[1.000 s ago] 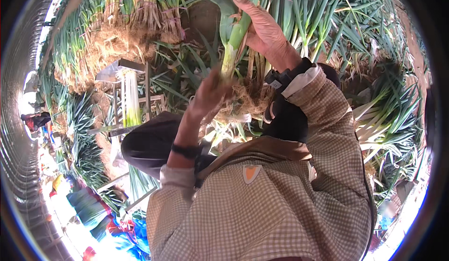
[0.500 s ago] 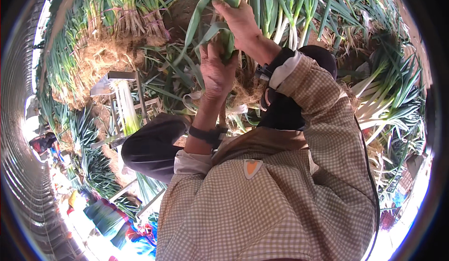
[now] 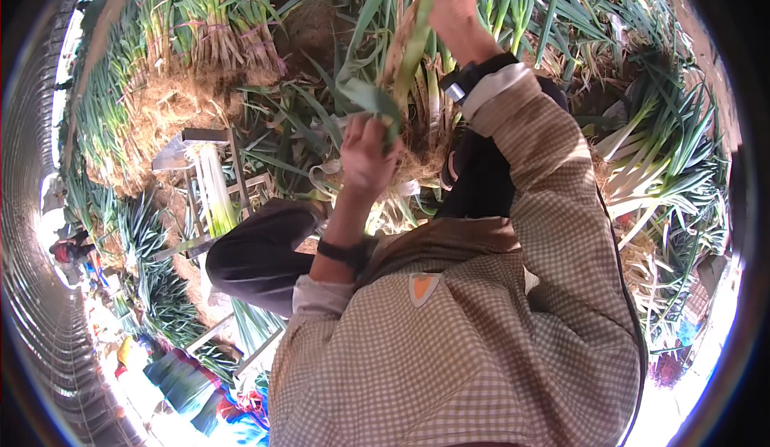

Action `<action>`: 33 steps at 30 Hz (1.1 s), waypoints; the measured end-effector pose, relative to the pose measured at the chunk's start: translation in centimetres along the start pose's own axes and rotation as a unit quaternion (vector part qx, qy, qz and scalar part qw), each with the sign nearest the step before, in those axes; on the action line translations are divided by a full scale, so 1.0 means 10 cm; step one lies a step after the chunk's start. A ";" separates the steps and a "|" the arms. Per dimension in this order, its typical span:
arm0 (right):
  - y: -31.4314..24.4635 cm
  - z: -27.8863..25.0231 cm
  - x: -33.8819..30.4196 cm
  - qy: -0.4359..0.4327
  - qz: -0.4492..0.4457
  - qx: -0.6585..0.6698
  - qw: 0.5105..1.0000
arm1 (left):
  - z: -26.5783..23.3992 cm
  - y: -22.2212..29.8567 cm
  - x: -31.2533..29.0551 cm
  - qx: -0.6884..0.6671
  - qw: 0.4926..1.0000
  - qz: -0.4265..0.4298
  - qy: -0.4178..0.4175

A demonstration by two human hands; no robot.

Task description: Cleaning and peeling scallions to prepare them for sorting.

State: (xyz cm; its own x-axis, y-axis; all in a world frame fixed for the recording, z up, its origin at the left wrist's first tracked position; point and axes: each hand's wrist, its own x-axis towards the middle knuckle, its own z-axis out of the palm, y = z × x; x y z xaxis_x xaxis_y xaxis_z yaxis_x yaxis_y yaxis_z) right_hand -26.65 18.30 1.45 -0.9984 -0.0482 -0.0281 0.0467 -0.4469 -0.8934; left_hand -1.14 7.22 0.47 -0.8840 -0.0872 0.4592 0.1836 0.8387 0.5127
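Note:
In front of me my left hand [image 3: 370, 156] is closed round a green onion, whose bent green leaves [image 3: 367, 97] stick out above the fingers. Most of its stem is hidden by the hand. Farther up and to the right, my right hand [image 3: 454, 4] is closed on a long yellow-green leaf [image 3: 413, 50] that hangs down from its fingers. Whether this leaf is still joined to the onion in my left hand, I cannot tell. Just beyond my hands stand several upright green onions [image 3: 435, 110] with brown roots at the bottom.
Tied bunches of green onions [image 3: 212, 26] stand at the far left, roots toward me. A metal frame stand [image 3: 237, 170] holds white-stemmed onions [image 3: 212, 182] beside my left knee [image 3: 261, 246]. A loose pile of onions [image 3: 654, 170] lies on the right.
My hands have moved apart. The right has gone up and away to the right with the leaf; the left has come slightly nearer, still holding its onion.

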 end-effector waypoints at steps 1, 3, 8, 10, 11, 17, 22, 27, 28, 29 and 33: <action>-0.22 0.05 0.01 0.023 0.008 0.060 0.998 | -0.01 -0.18 -0.22 -0.022 0.999 -0.038 0.022; -0.50 0.10 -0.06 0.047 0.015 0.118 0.992 | -0.10 -0.75 -0.71 -0.110 0.961 -0.252 0.015; -0.58 0.05 -0.11 -0.071 -0.078 0.167 0.980 | -0.49 -1.23 -0.84 0.069 0.903 -0.407 -0.120; -0.58 0.10 -0.31 -0.131 -0.063 0.180 0.973 | -0.48 -1.07 -0.47 -0.062 0.921 -0.373 -0.096; -0.61 0.10 -0.36 -0.186 -0.054 0.190 0.962 | -0.44 -0.80 -0.17 -0.146 0.920 -0.349 -0.099; -0.38 0.47 -0.62 -0.294 0.084 0.224 0.925 | -0.25 -0.04 0.64 -0.454 0.852 -0.245 -0.088; -0.32 0.45 -0.67 -0.316 -0.022 -0.045 0.947 | -0.23 0.06 0.67 -0.651 0.707 -0.275 -0.008; -0.18 0.55 -0.83 -0.289 0.019 -0.019 0.957 | -0.22 0.04 0.66 -0.690 0.663 -0.288 0.042; -0.17 0.57 -0.85 -0.288 0.018 -0.018 0.957 | -0.21 0.03 0.65 -0.689 0.663 -0.288 0.041; -0.16 0.58 -0.86 -0.292 0.026 -0.018 0.956 | -0.21 0.02 0.65 -0.679 0.673 -0.288 0.054; -0.26 0.60 -1.03 -0.303 0.036 -0.046 0.951 | -0.25 -0.02 0.62 -0.693 0.647 -0.314 0.045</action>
State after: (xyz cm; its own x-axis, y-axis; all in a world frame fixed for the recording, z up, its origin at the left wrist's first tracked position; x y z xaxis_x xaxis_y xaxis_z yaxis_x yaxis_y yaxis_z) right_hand -16.35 14.58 6.78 -0.7905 -0.5941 0.1488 0.0826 -0.3442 -0.9353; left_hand -5.53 5.11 5.02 -0.9544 -0.2600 -0.1467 0.0650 -0.6606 0.7479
